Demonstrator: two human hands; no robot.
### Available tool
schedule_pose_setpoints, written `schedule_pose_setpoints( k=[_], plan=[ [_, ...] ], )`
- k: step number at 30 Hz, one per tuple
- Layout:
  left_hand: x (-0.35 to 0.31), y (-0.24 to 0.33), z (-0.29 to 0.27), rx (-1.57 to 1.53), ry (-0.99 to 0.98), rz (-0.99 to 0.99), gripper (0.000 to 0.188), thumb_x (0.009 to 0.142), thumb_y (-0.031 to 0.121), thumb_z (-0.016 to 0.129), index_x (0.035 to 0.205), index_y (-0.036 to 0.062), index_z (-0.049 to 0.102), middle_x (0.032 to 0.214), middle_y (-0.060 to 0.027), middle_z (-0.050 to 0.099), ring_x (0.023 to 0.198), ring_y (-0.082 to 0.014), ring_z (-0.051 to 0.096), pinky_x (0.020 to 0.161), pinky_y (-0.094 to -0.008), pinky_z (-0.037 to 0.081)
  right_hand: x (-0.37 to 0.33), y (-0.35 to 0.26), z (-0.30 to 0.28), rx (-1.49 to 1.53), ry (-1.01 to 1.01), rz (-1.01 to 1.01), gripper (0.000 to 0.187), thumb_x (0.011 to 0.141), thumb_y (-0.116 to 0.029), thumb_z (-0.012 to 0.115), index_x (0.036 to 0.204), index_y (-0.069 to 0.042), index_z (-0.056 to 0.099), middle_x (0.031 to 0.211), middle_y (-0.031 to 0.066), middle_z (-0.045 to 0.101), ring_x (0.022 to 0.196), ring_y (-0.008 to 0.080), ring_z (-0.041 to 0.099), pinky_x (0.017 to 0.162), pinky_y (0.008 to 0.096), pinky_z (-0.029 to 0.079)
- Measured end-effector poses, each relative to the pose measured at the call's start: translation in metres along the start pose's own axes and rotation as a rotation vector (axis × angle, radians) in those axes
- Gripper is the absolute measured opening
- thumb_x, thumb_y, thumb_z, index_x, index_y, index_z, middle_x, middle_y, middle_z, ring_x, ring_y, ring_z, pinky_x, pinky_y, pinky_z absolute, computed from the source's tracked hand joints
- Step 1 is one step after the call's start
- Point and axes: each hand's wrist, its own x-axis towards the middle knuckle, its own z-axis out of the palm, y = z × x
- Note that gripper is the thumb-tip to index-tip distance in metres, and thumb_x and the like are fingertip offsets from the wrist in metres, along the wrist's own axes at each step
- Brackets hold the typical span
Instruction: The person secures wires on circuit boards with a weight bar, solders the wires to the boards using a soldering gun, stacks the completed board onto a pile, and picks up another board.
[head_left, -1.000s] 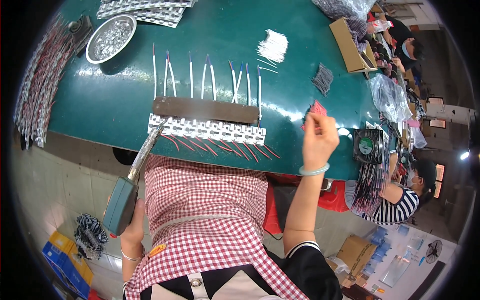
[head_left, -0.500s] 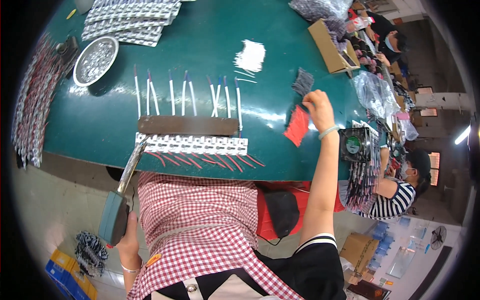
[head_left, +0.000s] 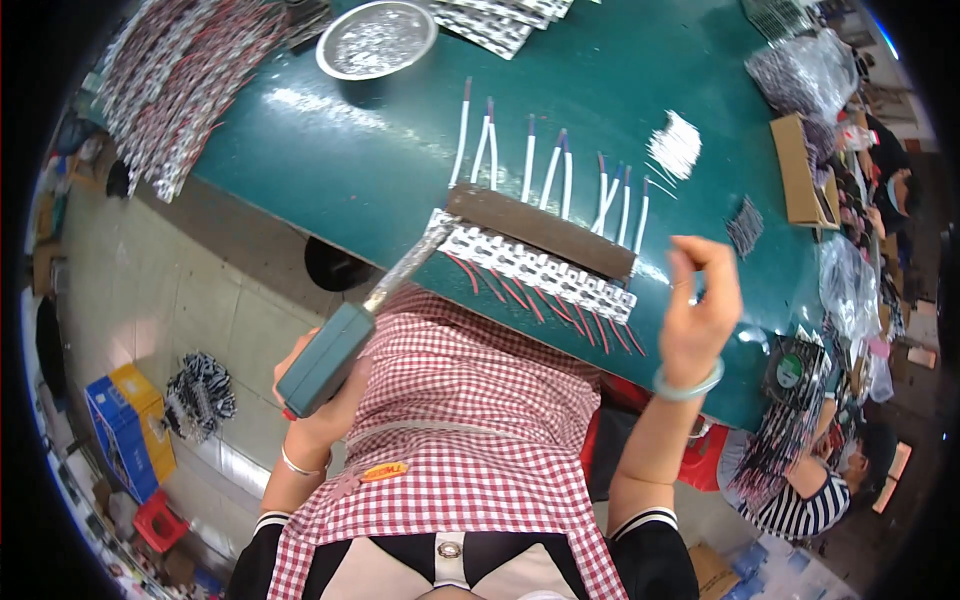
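My left hand (head_left: 335, 410) is closed round the green handle of a soldering gun (head_left: 325, 360). Its long metal barrel reaches up to the left end of a white terminal strip (head_left: 540, 268). Along the strip's far side lies a brown bar (head_left: 540, 232); white-sleeved wires (head_left: 529, 165) stick out beyond it, and thin red wires (head_left: 520, 295) hang out on the near side. My right hand (head_left: 705, 315) hovers off the strip's right end, thumb and forefinger bent together in a pinch. Whatever they hold, if anything, is too small to make out.
On the green table (head_left: 300, 170) are a metal bowl (head_left: 375, 42) of small silvery parts, a white pile (head_left: 675, 145) and a dark grey pile (head_left: 745, 225). Bundled wired strips (head_left: 190, 80) cover the far left. A fan (head_left: 790, 372) and a cardboard box (head_left: 803, 175) stand right, with people beyond.
The view has turned, so the table sits slanted. My right hand has left the grey and red piles' edge and come nearer the strip; the red pile no longer shows. The left still grips the soldering gun.
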Motion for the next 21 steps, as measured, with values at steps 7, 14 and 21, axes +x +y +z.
schedule_pose_setpoints(
  k=[7, 14, 21],
  plan=[
    [0.001, 0.007, -0.011, 0.060, -0.016, 0.134, 0.027, 0.073, -0.003, 0.079, 0.099, -0.0060, 0.072, 0.091, -0.0162, 0.071, 0.074, -0.0256, 0.071, 0.067, -0.0318, 0.056, -0.028, -0.095, 0.090, 0.445, -0.120, -0.027, 0.017, 0.078, 0.008, 0.075, 0.090, -0.002, 0.068, 0.086, 0.0115, 0.064, 0.079, 0.0290, 0.062, 0.069, 0.0385, 0.049],
    [0.007, 0.012, -0.014, 0.007, -0.040, 0.134, 0.023, 0.073, -0.005, 0.077, 0.096, -0.0059, 0.071, 0.091, -0.0152, 0.071, 0.075, -0.0244, 0.071, 0.067, -0.0301, 0.056, -0.043, -0.098, 0.127, 0.273, -0.074, -0.010, 0.016, 0.077, 0.006, 0.078, 0.084, -0.003, 0.067, 0.077, 0.0083, 0.062, 0.071, 0.0234, 0.063, 0.062, 0.0361, 0.048],
    [0.011, 0.017, -0.013, 0.026, -0.041, 0.116, 0.022, 0.072, -0.006, 0.077, 0.093, -0.0053, 0.070, 0.090, -0.0149, 0.071, 0.075, -0.0249, 0.072, 0.067, -0.0303, 0.057, -0.041, -0.100, 0.127, 0.194, -0.058, -0.083, 0.017, 0.075, 0.005, 0.079, 0.082, -0.004, 0.067, 0.076, 0.0080, 0.061, 0.068, 0.0251, 0.061, 0.060, 0.0367, 0.048]
  ],
)
